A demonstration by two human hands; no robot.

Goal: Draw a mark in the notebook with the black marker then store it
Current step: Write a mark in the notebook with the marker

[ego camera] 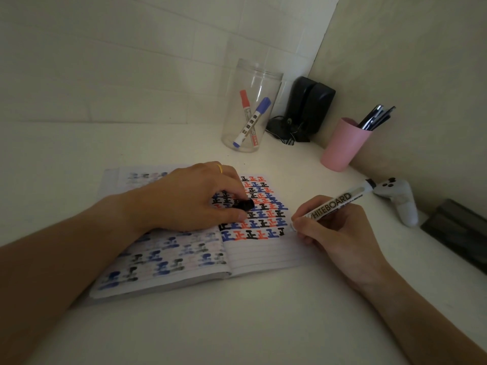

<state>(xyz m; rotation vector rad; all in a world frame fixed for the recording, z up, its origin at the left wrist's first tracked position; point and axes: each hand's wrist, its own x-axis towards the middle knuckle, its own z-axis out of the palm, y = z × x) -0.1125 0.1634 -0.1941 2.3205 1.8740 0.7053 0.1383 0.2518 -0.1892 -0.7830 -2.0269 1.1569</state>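
Observation:
An open lined notebook (263, 254) lies on the white table, its right page filled with rows of black, red and blue marks. My right hand (340, 233) grips the uncapped black whiteboard marker (340, 202), its tip touching the page at the end of the lowest row, beside an unfinished black mark. My left hand (189, 198) rests on the notebook and pinches the black marker cap (246, 205) between thumb and fingers. A clear plastic jar (250, 109) stands behind the notebook with a red marker (246, 106) and a blue marker (253, 122) inside.
A pink cup (342, 146) of pens stands at the back right. Black speakers (308, 106) with a tangled cord fill the corner. A white game controller (400, 201) lies at the right wall, and a dark object (458, 227) sits at the right edge.

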